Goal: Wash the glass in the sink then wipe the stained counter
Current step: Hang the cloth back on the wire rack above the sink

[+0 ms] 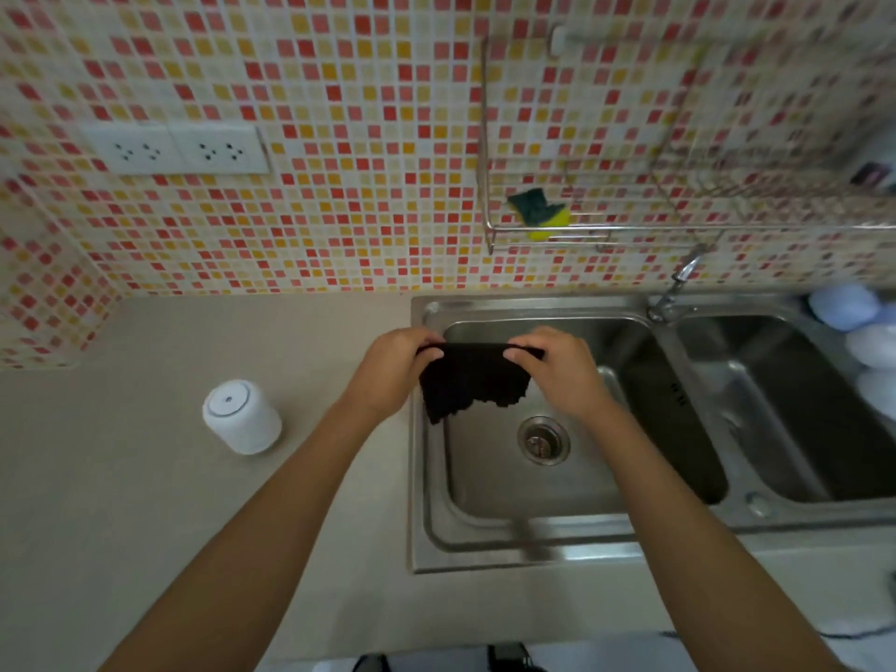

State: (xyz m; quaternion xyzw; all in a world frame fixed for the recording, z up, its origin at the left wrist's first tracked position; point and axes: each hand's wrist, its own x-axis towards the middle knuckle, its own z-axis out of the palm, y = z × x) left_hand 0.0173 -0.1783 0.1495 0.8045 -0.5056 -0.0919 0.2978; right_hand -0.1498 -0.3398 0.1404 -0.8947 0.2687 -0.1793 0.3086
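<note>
Two hands hold a dark cloth [468, 380] stretched between them over the left basin of the sink [489, 540]. The left hand [392, 368] pinches the cloth's top edge at one end, and the right hand [557, 368] pinches the same edge at the other; both have fingers curled closed on the fabric. The cloth hangs down from that edge, its ragged lower hem above the basin floor, at about 10 o'clock from the drain [543, 439]. A white glass [241, 415] stands upside down on the table [145, 502], at 9 o'clock from the hands and well apart from the sink. The faucet [676, 283] rises at 2 o'clock from the hands, at the divide between the two basins. On the tiled wall above, a wire rack [630, 228] carries a green and yellow sponge [539, 213], at 12 o'clock from the cloth. Two white sockets [177, 150] sit on the wall at 10 o'clock. Pale rounded items [846, 305] lie at the far right edge, too blurred to tell what they are.
</note>
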